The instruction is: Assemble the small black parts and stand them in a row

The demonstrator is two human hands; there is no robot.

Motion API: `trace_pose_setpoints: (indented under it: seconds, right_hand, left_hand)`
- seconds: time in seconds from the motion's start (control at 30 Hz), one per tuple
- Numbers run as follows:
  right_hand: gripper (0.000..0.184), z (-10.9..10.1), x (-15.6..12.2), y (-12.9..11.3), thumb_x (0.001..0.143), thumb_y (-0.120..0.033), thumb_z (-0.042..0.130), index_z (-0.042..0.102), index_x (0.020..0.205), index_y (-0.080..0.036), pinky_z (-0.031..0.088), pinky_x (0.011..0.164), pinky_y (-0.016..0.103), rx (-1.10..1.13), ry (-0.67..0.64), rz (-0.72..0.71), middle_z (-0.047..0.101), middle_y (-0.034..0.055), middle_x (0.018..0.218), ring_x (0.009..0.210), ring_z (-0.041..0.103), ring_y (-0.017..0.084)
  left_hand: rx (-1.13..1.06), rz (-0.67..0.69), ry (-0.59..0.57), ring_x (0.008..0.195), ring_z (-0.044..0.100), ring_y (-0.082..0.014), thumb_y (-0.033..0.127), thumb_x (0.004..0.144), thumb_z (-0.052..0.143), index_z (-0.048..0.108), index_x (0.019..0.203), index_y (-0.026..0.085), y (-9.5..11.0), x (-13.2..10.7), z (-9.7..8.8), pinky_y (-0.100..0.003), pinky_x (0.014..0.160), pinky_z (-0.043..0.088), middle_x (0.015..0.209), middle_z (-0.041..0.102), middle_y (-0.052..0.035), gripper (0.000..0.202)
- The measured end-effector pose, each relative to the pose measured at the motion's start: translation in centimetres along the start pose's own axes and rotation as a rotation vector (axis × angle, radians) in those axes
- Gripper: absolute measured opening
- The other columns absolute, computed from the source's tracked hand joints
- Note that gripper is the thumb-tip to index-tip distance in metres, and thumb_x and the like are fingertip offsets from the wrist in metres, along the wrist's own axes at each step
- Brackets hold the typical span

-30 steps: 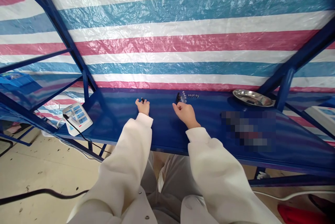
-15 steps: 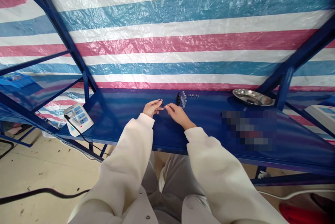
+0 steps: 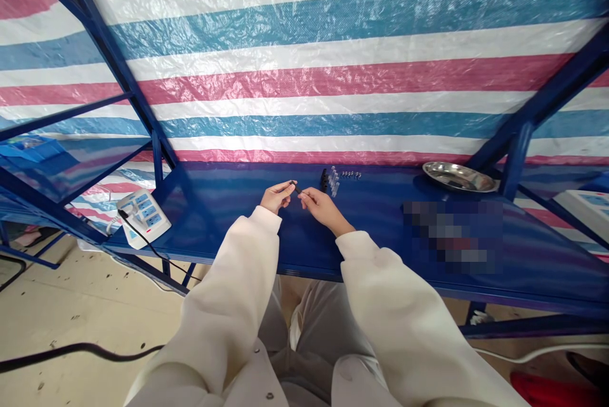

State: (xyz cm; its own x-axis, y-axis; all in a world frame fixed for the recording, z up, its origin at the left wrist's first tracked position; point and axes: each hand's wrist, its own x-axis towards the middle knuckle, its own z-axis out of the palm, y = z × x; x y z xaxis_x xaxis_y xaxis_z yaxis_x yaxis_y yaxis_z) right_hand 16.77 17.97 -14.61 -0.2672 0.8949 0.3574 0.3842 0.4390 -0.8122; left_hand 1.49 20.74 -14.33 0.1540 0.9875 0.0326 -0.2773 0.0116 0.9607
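Over the blue table point(image 3: 228, 204), my left hand point(image 3: 276, 196) and my right hand point(image 3: 318, 203) meet at a small dark part point(image 3: 297, 189). My left thumb and fingers are closed on one end of it. The fingertips of my right hand pinch its other end. It is too small to tell its exact kind. Just beyond my right hand stand a row of small black parts point(image 3: 324, 180), a row of clear plastic parts point(image 3: 334, 181) and several tiny shiny metal pieces point(image 3: 351, 175).
A round steel plate point(image 3: 459, 177) lies at the back right, with a blurred-out patch point(image 3: 450, 236) in front of it. On the left end sits a white power strip point(image 3: 143, 218) with a black plug and cable. Striped sheeting point(image 3: 323, 77) hangs behind the table between blue frame posts.
Both hands stay in nearly the same place. My fingers have shifted slightly around the small dark part, and my right fingertips have drawn in a little.
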Motion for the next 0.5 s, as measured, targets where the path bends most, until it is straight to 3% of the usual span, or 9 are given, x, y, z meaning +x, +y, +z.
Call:
trace_pose_setpoints:
  seconds: [0.23, 0.5]
  right_hand:
    - [0.025, -0.03, -0.07, -0.42, 0.081, -0.042, 0.043, 0.052, 0.078, -0.019, 0.039, 0.059, 0.025, -0.016, 0.08, 0.0, 0.054, -0.001, 0.061, 0.056, 0.049, 0.012]
    - [0.023, 0.06, -0.03, 0.1, 0.078, -0.041, 0.048, 0.054, 0.078, -0.019, 0.04, 0.059, 0.026, -0.059, 0.137, 0.008, 0.058, 0.0011, 0.065, 0.058, 0.052, 0.013]
  left_hand:
    - [-0.007, 0.018, 0.085, 0.039, 0.035, -0.0023, 0.043, 0.049, 0.079, 0.07, 0.09, 0.011, 0.14, -0.12, 0.32, -0.018, 0.037, 0.024, 0.045, 0.044, 0.0059, 0.052]
    - [-0.006, 0.032, 0.115, 0.039, 0.036, -0.0026, 0.042, 0.05, 0.078, 0.07, 0.091, 0.01, -0.04, -0.04, 0.29, -0.018, 0.037, 0.023, 0.045, 0.044, 0.0056, 0.053]
